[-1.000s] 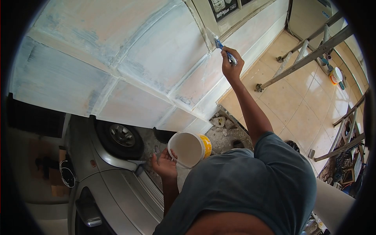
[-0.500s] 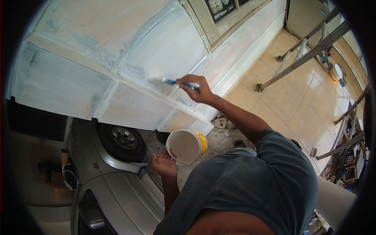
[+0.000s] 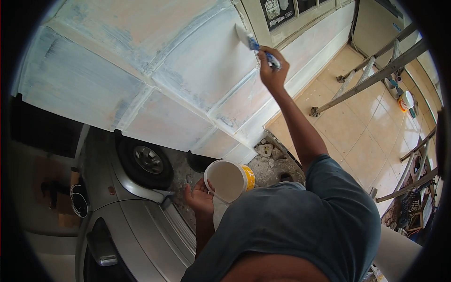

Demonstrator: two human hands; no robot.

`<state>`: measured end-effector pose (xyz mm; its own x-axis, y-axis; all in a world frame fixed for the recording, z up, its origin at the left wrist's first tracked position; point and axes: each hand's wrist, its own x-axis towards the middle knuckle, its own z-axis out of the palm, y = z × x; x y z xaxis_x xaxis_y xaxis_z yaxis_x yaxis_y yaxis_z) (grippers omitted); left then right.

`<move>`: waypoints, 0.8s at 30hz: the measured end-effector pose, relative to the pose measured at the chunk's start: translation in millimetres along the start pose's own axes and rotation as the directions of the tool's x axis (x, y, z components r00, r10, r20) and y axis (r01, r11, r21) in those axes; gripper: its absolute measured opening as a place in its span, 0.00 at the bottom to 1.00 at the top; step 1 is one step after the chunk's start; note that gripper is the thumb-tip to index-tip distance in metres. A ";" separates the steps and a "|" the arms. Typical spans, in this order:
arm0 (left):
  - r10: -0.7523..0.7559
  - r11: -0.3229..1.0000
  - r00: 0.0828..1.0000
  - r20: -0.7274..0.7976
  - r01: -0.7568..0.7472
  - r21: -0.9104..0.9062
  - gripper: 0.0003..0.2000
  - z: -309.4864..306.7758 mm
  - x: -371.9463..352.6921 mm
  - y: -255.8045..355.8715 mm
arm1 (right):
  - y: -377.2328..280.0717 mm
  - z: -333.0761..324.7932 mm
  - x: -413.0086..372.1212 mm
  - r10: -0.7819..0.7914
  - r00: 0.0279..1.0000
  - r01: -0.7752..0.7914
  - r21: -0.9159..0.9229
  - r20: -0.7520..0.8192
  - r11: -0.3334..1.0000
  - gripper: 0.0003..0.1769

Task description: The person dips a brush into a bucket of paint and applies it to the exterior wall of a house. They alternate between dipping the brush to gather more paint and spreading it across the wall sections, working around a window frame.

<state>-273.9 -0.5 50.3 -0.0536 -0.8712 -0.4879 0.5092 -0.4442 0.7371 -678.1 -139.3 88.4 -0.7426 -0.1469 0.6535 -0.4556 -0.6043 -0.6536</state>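
My right hand point(image 3: 273, 70) is closed around the blue-and-white handle of a paintbrush point(image 3: 253, 43). The pale bristles rest against the white-painted wall panel point(image 3: 202, 63), just beside the window frame point(image 3: 263, 40). Patches of grey-blue and pink show through the white on the panels. Down by my belly, my left hand point(image 3: 199, 198) grips the rim and handle side of a white paint bucket point(image 3: 249, 177) with a yellow label. The bucket is tilted, and its pale inside faces me.
A silver car point(image 3: 141, 211) with its front wheel point(image 3: 148, 160) stands close on the left. On the right, a metal ladder point(image 3: 364, 84) stands on the tiled floor point(image 3: 357, 122). Another small bucket point(image 3: 406, 101) sits beyond it. Rubble point(image 3: 265, 150) lies at the wall's foot.
My right hand has carried the brush up and to the right across the panel to the edge by the window. My left hand still holds the bucket, nearly in place.
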 end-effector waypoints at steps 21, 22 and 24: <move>0.039 0.999 0.998 0.051 -0.039 -0.003 0.35 -4.1 1.7 0.8 | -7.9 8.7 43.6 0.101 0.972 -0.134 0.151 0.210 0.979 0.07; 0.032 0.999 0.998 0.055 -0.031 -0.016 0.34 -6.8 3.2 0.2 | -1.3 -1.5 51.4 0.114 0.980 -0.136 0.129 0.161 0.982 0.06; 0.022 1.000 0.998 0.053 -0.021 -0.008 0.34 -8.1 3.3 -0.5 | -4.3 -15.8 58.7 0.133 0.987 -0.146 0.167 0.088 0.975 0.06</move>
<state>-267.3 -1.5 44.5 -0.0880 -0.8906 -0.4462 0.5175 -0.4237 0.7435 -727.5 -132.9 123.5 -0.7504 -0.2946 0.5918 -0.2534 -0.6986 -0.6691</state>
